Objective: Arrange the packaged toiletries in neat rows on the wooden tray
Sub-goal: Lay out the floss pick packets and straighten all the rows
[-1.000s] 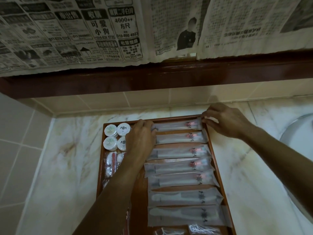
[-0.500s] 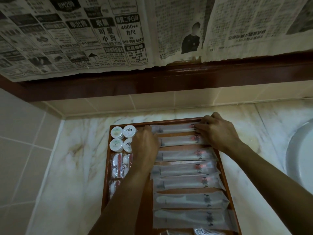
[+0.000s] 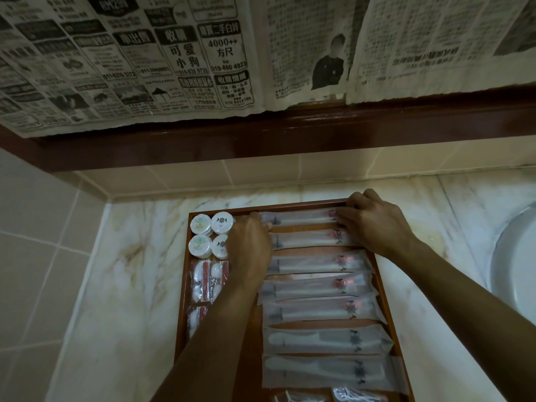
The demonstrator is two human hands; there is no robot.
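Wooden tray point(image 3: 182, 300): reddish-brown, lay on a marble counter point(image 3: 124, 285), its far edge near the tiled back wall.
Top packet point(image 3: 301, 219): long frosted sleeve, lay crosswise in the tray's far right part, just inside the far rim.
Long packets below point(image 3: 319, 314): stacked in a column toward the viewer, roughly parallel, a few slightly skewed.
Round packets point(image 3: 211, 236): four white discs, sat two by two in the far left corner.
Small sachets point(image 3: 203, 281): lined up nearer along the left side, partly hidden by the forearm.
Left hand point(image 3: 249, 250): fingers curled down onto the top packet's left end; pinching or merely pressing, impossible to tell.
Right hand point(image 3: 374, 224): fingers bent over the right end of the top packet and the one below, at the far right corner; true grip unclear.
Step, as judged: squaring the topmost packet against the far rim.
Next move, as judged: called for evening the gaps down the column.
Sink point(image 3: 516, 256): pale basin edge at far right.
Newspaper point(image 3: 174, 53): hung above a dark wooden ledge.
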